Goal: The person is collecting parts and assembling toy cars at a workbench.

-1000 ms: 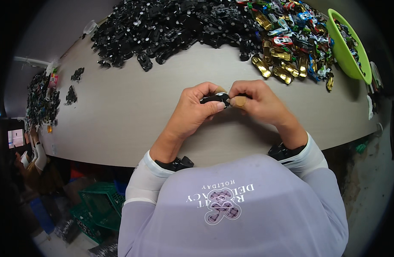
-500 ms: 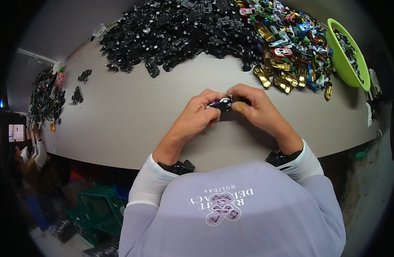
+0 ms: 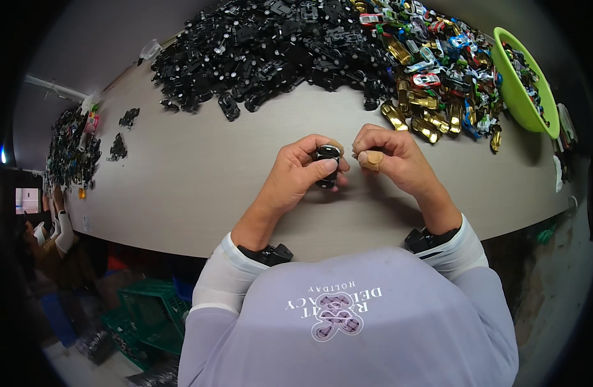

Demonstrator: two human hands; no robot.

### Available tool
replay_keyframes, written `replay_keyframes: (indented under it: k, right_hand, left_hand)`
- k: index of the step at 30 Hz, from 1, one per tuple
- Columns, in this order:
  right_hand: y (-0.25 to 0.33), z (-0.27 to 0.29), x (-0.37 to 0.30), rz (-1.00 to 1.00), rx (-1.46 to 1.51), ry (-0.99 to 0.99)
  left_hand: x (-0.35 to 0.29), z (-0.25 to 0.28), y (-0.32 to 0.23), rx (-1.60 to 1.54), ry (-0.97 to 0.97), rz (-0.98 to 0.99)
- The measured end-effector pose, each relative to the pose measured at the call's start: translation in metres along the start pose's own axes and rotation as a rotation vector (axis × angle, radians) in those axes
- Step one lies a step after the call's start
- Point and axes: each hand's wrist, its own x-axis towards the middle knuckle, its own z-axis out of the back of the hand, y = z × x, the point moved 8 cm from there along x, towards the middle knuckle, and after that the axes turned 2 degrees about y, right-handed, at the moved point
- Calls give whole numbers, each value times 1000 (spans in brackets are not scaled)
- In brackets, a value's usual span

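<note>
A small black toy car (image 3: 327, 166) is gripped between the thumb and fingers of my left hand (image 3: 300, 169), over the middle of the table. Its dark underside faces up and part of it is hidden by the thumb. Just to the right, apart from the car, my right hand (image 3: 396, 160) is closed in a pinch. Something tiny shows at its fingertips, too small to name. A tan bandage (image 3: 372, 160) wraps the right thumb.
Black toy car bases (image 3: 264, 55) form a big heap at the back. Colourful and gold car bodies (image 3: 432, 77) lie to its right, beside a tilted green basin (image 3: 528, 97). Far left, another person's arm (image 3: 63, 229) reaches toward a smaller heap (image 3: 71, 151). Green crates (image 3: 151, 306) stand below.
My left hand has turned the car from lying sideways to pointing away from me. My right hand has come off the car and moved slightly right, its fingers pinched.
</note>
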Motion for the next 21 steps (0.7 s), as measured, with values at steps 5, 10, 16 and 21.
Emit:
replay_keyframes:
  k: [5,10,16,21]
  right_hand:
    - [2,-5,-1,2,-36,42]
    - [4,-11,0,26,-92,70]
    - [-16,-7,1,-122,-117,19]
    - [-16,-16,2,6,-428,-64]
  left_hand:
    - [2,2,5,223,11,-25]
    - [0,0,7,279,15,-6]
    - [-2,-6,7,443,16,12]
    - [-7,-5,2,692,-32,-92]
